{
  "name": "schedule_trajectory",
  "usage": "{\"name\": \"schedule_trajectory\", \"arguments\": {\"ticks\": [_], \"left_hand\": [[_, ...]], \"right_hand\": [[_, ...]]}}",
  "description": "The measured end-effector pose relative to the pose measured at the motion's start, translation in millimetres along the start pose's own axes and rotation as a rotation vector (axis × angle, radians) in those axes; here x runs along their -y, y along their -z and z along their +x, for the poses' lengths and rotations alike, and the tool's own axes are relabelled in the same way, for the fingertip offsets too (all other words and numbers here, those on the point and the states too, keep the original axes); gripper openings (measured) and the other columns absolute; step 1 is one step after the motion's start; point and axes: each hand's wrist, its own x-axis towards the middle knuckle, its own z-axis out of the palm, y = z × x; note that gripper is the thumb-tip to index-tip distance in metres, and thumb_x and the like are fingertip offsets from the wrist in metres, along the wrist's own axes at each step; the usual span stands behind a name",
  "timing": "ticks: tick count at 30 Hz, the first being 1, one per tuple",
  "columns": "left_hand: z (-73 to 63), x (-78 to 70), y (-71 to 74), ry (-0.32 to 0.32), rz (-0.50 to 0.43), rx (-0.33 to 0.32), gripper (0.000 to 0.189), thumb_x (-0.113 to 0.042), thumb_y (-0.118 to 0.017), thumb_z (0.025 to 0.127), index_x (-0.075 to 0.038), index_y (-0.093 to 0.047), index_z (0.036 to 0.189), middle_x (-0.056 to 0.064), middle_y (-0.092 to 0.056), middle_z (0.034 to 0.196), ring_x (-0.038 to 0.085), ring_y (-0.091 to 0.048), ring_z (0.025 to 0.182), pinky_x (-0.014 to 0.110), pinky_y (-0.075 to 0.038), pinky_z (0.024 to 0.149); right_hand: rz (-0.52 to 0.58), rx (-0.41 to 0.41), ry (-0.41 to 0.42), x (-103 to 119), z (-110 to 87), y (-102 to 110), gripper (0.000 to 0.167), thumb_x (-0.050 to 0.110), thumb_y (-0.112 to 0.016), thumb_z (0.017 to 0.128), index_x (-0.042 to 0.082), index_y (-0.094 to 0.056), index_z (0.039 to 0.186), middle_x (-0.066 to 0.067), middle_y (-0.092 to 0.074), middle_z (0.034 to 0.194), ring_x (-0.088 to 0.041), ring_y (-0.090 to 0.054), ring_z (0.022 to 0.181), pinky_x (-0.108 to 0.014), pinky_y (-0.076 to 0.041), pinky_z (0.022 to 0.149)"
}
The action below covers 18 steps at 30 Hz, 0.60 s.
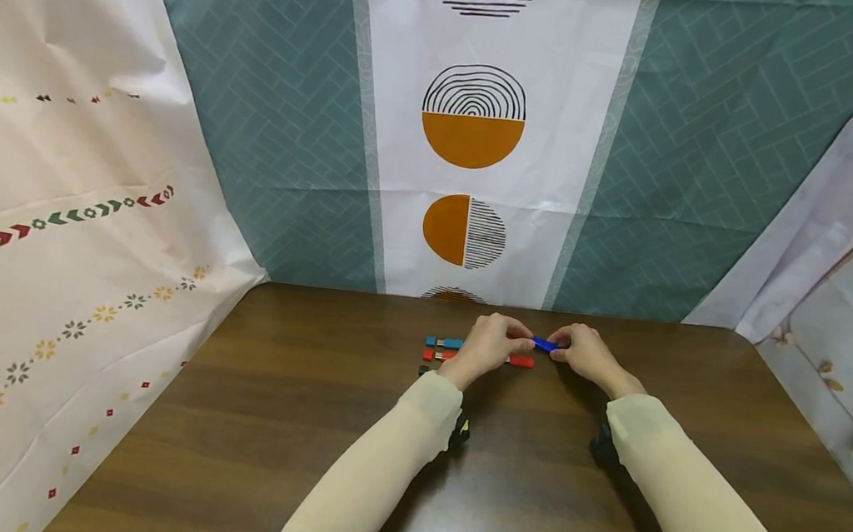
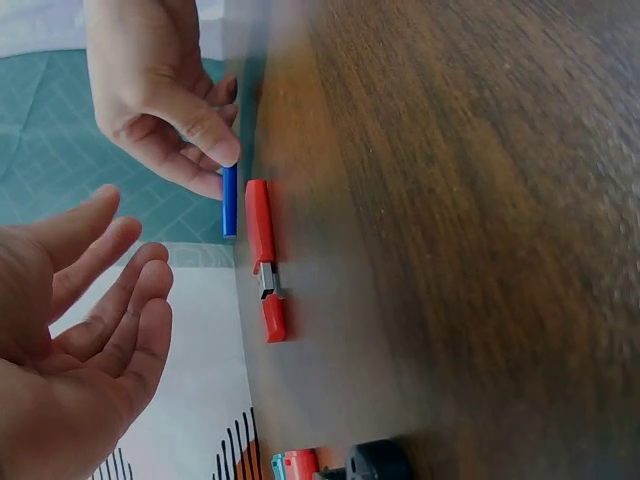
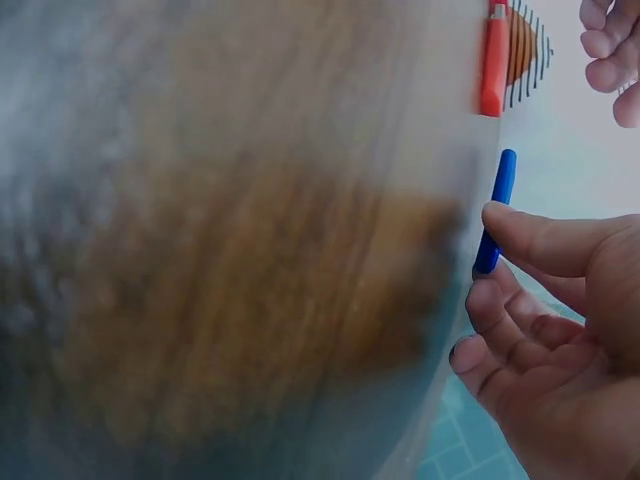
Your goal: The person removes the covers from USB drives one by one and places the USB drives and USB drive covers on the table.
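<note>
My right hand pinches a slim blue USB stick between thumb and fingers, close over the back of the table. In the right wrist view its thumb lies across the lower half of the blue stick, and the upper end sticks out free. My left hand hovers just left of it, fingers spread and slightly bent, with nothing in them; the left wrist view shows a gap between these fingers and the blue stick. Below the hands lies a red USB stick, its metal plug bare and a red cap at the plug's end.
Left of the left hand, a light-blue USB stick and its cap lie in a row above another red stick and red cap. A black piece sits below them. A patterned cloth hangs behind the wooden table.
</note>
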Motion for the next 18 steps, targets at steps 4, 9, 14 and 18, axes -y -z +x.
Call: {"name": "schedule_trajectory", "arguments": {"ticks": [4,9,14,18], "left_hand": [[-3.6,0.8,2.8,-0.015,-0.016,-0.028,0.020,-0.029,-0.074,0.098,-0.015,-0.082,0.110,-0.004,-0.076,0.102,0.011,-0.063,0.087,0.024,-0.055,0.075],[-8.8,2.4,8.7,-0.026,-0.029,-0.033,0.019,-0.026,-0.073,0.100,-0.014,-0.081,0.112,-0.003,-0.076,0.103,0.011,-0.065,0.088,0.024,-0.056,0.075],[-12.2,6.3,15.6,-0.044,-0.043,-0.031,0.020,-0.024,-0.073,0.099,-0.012,-0.080,0.114,-0.001,-0.076,0.105,0.012,-0.066,0.089,0.024,-0.056,0.074],[-14.6,9.7,21.3,-0.060,-0.047,-0.033,0.022,-0.024,-0.074,0.099,-0.011,-0.079,0.116,-0.001,-0.076,0.108,0.013,-0.067,0.091,0.024,-0.057,0.076]], "right_hand": [[0.017,-0.020,0.019,4,-1.8,-1,0.016,-0.002,-0.073,0.093,-0.008,-0.074,0.108,-0.021,-0.069,0.102,-0.034,-0.065,0.095,-0.051,-0.055,0.084],[-0.023,-0.030,0.063,13,-6.9,0,0.015,-0.003,-0.073,0.093,-0.008,-0.074,0.107,-0.019,-0.065,0.100,-0.035,-0.064,0.095,-0.053,-0.053,0.087],[-0.064,-0.033,0.101,23,-12.9,2,0.014,-0.004,-0.073,0.093,-0.007,-0.075,0.107,-0.014,-0.062,0.096,-0.033,-0.064,0.094,-0.053,-0.053,0.087],[-0.077,-0.041,0.120,29,-15.9,4,0.015,-0.003,-0.072,0.094,-0.006,-0.075,0.109,-0.013,-0.062,0.096,-0.031,-0.063,0.093,-0.053,-0.053,0.086]]}}
